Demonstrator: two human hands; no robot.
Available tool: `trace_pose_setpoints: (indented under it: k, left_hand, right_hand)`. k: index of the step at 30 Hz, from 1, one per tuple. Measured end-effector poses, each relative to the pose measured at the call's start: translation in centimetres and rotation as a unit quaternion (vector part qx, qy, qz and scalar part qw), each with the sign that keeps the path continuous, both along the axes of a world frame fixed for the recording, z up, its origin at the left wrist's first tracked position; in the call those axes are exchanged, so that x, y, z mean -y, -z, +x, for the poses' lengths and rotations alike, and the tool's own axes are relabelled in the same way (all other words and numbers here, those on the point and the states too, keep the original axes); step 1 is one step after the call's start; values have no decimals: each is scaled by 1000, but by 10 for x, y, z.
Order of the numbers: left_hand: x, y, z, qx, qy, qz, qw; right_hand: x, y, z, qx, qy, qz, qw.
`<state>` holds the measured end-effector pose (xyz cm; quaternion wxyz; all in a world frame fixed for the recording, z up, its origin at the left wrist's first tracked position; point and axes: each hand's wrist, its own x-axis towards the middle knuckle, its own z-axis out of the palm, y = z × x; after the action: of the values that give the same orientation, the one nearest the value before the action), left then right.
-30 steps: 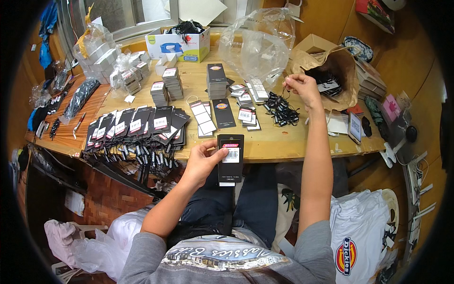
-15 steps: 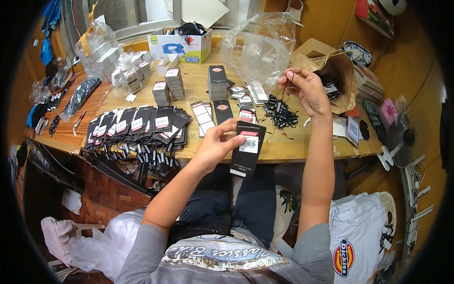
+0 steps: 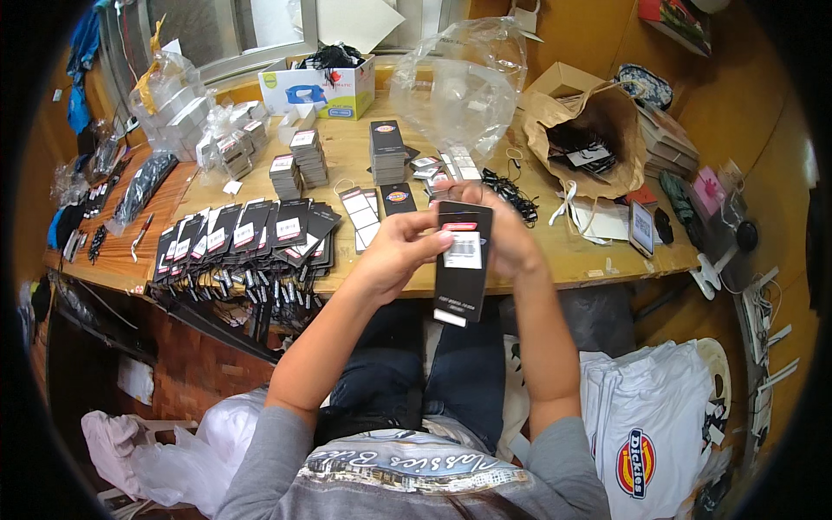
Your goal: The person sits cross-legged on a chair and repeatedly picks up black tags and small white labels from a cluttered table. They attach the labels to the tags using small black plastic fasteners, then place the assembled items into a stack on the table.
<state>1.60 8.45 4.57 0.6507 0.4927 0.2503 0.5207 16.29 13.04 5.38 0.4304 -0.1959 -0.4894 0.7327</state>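
Note:
My left hand (image 3: 400, 253) pinches a black hang tag (image 3: 461, 279) with a white barcode sticker, and a white slip sticks out beneath it. My right hand (image 3: 511, 241), somewhat blurred, is right behind the tag's upper edge. Its fingers are at a thin dark string (image 3: 454, 190), partly hidden by the tag. Beyond them lies a tangle of black strings (image 3: 511, 195). Just left of the tag are white-panelled tags (image 3: 358, 215) and a black tag with a logo (image 3: 398, 198) on the table.
Many strung black tags (image 3: 247, 230) overlap along the table's left front edge. Tag stacks (image 3: 386, 156) stand mid-table. Behind them are a carton (image 3: 347, 95) and a clear plastic bag (image 3: 459, 95). At right are a paper bag (image 3: 555, 143) and a phone (image 3: 641, 228).
My right hand has come down and left from its raised place above the string pile, bringing the string to the tag's top. My left hand still holds the tag, slightly further right.

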Motion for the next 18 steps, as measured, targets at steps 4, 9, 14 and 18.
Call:
trace_pose_setpoints:
  k: [4,9,14,18]
  left_hand:
    - [14,18,-23,-30,-61,-33,997]
    - [42,25,-40,31,-84,-71,993]
    - [60,54,-54,37,-87,-110,989]
    - [71,63,-44,47,-62,-122,989]
  right_hand:
    - [42,33,-2,17,-63,-122,990]
    - [65,67,21,145,-16,9,989]
    - [83,77,61,156,142,26,977]
    - [94,74,76,178,337,40,924]
